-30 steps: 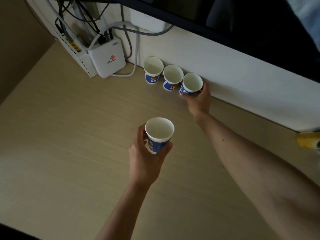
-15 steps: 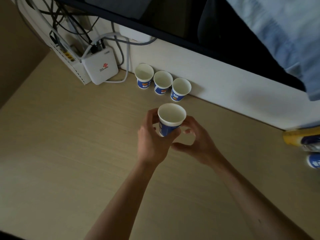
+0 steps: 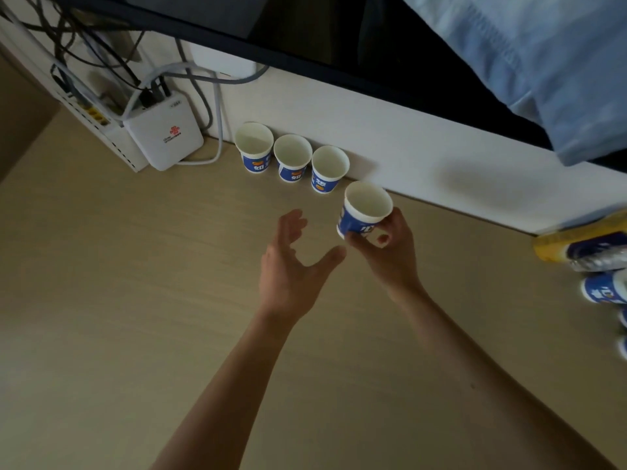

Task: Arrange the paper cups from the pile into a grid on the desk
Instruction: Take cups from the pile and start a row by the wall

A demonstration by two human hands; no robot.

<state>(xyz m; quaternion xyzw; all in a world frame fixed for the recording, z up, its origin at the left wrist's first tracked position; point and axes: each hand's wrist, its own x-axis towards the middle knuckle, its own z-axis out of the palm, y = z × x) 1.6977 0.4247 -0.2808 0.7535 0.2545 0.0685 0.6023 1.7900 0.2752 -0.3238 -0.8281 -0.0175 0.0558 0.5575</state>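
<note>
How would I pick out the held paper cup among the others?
Start at the white wall panel behind the pale wooden desk, where three blue-and-white paper cups stand in a row. Just right of them is a fourth paper cup; unlike them, it is tilted and gripped by the right hand.

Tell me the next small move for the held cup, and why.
Probably lower the held cup upright just right of the third cup: the right hand holds it tilted at that end of the three-cup row, and the left hand is open, apart from it.
</note>
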